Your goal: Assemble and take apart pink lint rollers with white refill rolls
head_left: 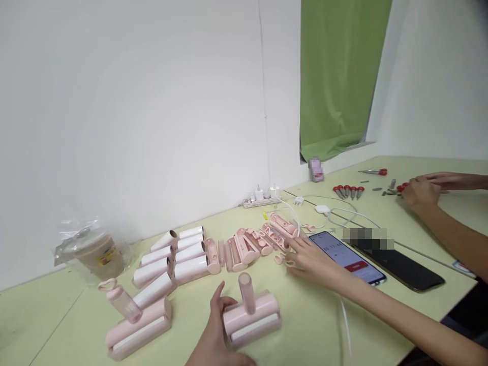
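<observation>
My left hand (221, 330) is closed around the left end of a pink lint roller (251, 317), whose clear pink handle (246, 294) stands upright with an open top and no loop. My right hand (308, 259) reaches into the pink parts, its fingers bent together at a small pink loop cap (290, 264); the grip is partly hidden. Another loop cap (279, 258) lies just left of those fingers. To the left stands a lint roller (139, 328) with a loop cap (110, 284) on its handle.
White sticky rolls (190, 267) lie in rows, beside pink covers and handles (244, 249). A bagged tub (97, 254) stands left. Right are a phone with a timer (346, 256), a dark phone (400, 264), cables, a power strip (261, 202), red-handled tools (348, 191) and a co-worker's hands (423, 193).
</observation>
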### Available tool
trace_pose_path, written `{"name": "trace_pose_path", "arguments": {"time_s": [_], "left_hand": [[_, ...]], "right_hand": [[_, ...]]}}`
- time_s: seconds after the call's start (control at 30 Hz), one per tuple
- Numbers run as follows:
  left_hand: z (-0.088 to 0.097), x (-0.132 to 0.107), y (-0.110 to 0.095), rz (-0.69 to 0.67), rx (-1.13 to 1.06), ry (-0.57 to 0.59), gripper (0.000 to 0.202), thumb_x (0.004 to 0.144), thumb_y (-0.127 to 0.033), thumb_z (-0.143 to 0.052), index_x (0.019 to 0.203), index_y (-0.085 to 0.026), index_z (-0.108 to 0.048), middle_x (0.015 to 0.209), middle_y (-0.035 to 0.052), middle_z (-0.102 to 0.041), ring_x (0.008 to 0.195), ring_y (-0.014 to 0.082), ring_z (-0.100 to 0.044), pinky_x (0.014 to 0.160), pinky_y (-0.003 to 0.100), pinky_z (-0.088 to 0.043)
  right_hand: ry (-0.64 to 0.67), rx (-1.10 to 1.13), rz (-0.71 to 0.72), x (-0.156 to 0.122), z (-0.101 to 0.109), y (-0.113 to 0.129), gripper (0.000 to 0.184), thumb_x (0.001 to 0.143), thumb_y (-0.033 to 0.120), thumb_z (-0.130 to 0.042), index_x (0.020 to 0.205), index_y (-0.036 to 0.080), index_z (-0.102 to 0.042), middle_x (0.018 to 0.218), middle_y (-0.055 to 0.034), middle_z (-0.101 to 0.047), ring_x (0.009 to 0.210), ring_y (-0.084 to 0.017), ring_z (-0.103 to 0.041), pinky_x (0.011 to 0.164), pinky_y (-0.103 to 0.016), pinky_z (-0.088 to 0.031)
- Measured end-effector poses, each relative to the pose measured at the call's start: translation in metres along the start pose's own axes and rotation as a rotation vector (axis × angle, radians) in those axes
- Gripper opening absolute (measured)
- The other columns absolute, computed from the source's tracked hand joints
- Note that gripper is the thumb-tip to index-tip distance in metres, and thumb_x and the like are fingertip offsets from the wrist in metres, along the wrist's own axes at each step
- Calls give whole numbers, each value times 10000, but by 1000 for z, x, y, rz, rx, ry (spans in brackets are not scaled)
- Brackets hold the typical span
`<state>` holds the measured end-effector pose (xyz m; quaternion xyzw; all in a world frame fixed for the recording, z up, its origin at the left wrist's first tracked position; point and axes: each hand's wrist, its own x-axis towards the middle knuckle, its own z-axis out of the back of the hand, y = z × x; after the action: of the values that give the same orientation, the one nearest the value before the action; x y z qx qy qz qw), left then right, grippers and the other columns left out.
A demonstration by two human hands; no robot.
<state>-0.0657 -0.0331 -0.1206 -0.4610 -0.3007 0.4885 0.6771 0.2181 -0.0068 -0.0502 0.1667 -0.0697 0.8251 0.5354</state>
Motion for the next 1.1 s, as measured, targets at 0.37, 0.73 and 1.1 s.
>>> {"name": "trace_pose_path", "arguments": {"time_s": [0.37, 0.73, 1.1], "left_hand": [[5, 11, -101, -366, -193, 80, 930, 586, -283, -727, 1296, -245, -127, 1094, 78, -531, 1108, 223, -447, 984, 389, -258], [-32, 40, -84, -197, -668, 149, 117, 640, -240, -589, 592, -149, -533, 288, -125, -309, 234, 13, -238, 270, 135, -212], [-31, 42, -87, -159, -574, 161, 141, 507, -104, -393, 468, -158, -517, 259, -95, -369, 222, 35, -295, 257, 150, -231]], "right_hand": [[-52, -45, -31, 31, -27, 15, 207, 713, 106, -532, 875, 104, -661, 1103, -199, -578, 1029, -326, -498, 830, -455, -346], [-82, 876, -157, 26, 33, 40, 265, 856, 436, -389, 851, 195, -498, 667, 1, -599, 509, -134, -606, 470, -251, -485], [-87, 1376, 66, 38, 27, 87, 394, 733, 280, -622, 1086, 266, -447, 1126, -78, -517, 949, -180, -537, 793, -317, -459]]}}
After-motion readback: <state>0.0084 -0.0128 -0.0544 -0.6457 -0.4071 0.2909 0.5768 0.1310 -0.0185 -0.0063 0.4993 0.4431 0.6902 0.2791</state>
